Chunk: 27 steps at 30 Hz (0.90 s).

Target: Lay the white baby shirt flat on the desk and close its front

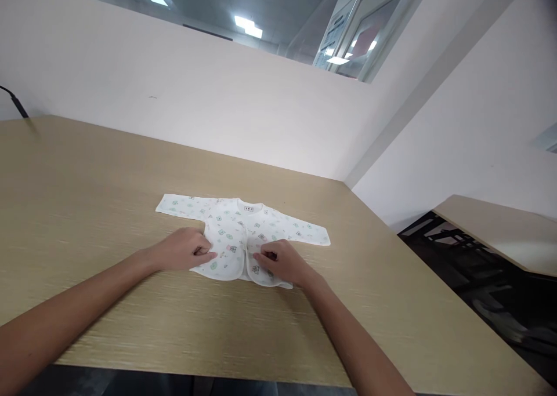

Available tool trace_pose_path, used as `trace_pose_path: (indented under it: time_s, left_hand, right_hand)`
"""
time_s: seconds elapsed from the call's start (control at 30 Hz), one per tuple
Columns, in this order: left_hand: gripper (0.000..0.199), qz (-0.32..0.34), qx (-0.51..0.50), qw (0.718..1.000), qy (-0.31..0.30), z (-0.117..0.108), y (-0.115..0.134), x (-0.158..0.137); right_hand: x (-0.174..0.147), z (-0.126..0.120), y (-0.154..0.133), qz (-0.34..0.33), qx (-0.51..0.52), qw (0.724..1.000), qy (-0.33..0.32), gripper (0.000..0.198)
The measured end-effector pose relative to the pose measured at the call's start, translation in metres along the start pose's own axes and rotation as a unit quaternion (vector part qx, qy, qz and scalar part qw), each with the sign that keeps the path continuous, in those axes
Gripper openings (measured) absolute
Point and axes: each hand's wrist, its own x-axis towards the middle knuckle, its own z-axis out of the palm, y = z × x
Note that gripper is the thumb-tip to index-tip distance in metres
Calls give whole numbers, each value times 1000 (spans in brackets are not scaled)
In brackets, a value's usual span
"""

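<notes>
A small white baby shirt (228,236) with green, pink and grey animal prints lies spread on the wooden table, front side up. Its sleeves reach out to both sides, and the front opening runs down the middle with the lower edges slightly parted. At the shirt's left side my left hand (185,249) has its fingers curled and the thumb over the cloth. My right hand (282,261) is closed on the right front panel, thumb and forefinger close to the opening's edge. The cloth beneath both hands is partly hidden.
The wooden table (108,320) meets a white wall (209,106) at the back, with a window above it. A black cable (18,103) is at the far left. Beyond the table's right edge are another tabletop (496,228) and dark items below it.
</notes>
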Motion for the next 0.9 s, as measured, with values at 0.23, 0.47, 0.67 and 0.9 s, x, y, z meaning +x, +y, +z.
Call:
trace_pose_path:
  time_s: [0.23,0.47,0.67,0.9]
  left_hand:
    - [49,8,3,1000,0,-1,3,0]
    - [50,2,2,1000,-3,-1,0,0]
    - [53,41,26,998,-42,-4,8,-5]
    - [44,4,33,990,140,-6,-3,2]
  right_hand:
    - [0,0,-1,3,-1,1000,0,46]
    - [-1,-2,-2,8,-7,1000,-10,46]
    - [-9,-16,-12,19,45,993,-110,40]
    - [-4,-18,8,2,20,994,109,33]
